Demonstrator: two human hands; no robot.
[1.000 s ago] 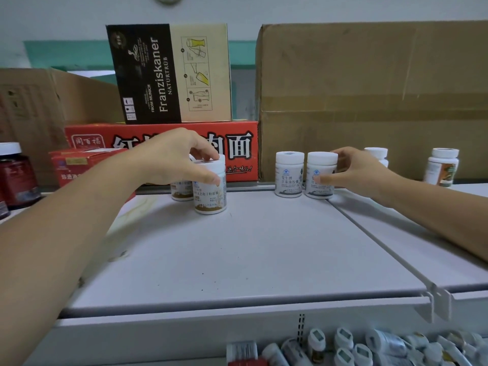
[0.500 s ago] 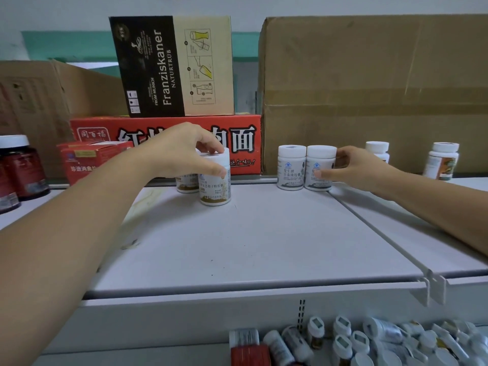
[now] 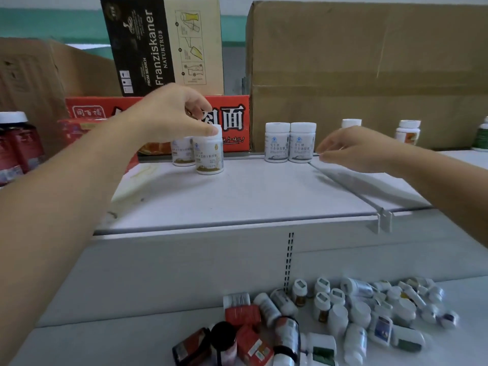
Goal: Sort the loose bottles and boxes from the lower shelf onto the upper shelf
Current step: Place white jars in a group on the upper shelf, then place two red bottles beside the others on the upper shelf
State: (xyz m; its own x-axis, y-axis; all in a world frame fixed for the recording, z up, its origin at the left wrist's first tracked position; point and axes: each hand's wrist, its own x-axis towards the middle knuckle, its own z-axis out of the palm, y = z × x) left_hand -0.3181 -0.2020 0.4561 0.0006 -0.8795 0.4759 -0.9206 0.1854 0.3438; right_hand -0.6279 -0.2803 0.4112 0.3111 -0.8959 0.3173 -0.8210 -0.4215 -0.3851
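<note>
On the white upper shelf [image 3: 250, 196] stands a white bottle with a brown label [image 3: 210, 157]. My left hand [image 3: 169, 114] is over it, pinching its cap between thumb tip and curled fingers. A matching bottle [image 3: 182, 154] stands just behind it. Two white bottles with blue marks [image 3: 276, 142] [image 3: 302, 142] stand side by side further right. My right hand [image 3: 351, 146] hovers just right of them, fingers loosely curled, touching nothing. On the lower shelf [image 3: 105, 339] lies a loose pile of white bottles [image 3: 356, 307], with red boxes [image 3: 243, 314] and a dark bottle [image 3: 223, 336].
A big cardboard box [image 3: 369, 70], a red carton [image 3: 232, 120] and a Franziskaner box [image 3: 158, 43] wall off the shelf's back. Dark red bottles [image 3: 18, 146] stand at far left. Single bottles [image 3: 408, 132] [image 3: 482, 136] stand at back right, beyond a shelf divider [image 3: 351, 188].
My right hand has let go of the right blue-marked bottle and drawn back to the right. My left thumb has slid up to the cap's top. The view has tilted down onto the lower shelf.
</note>
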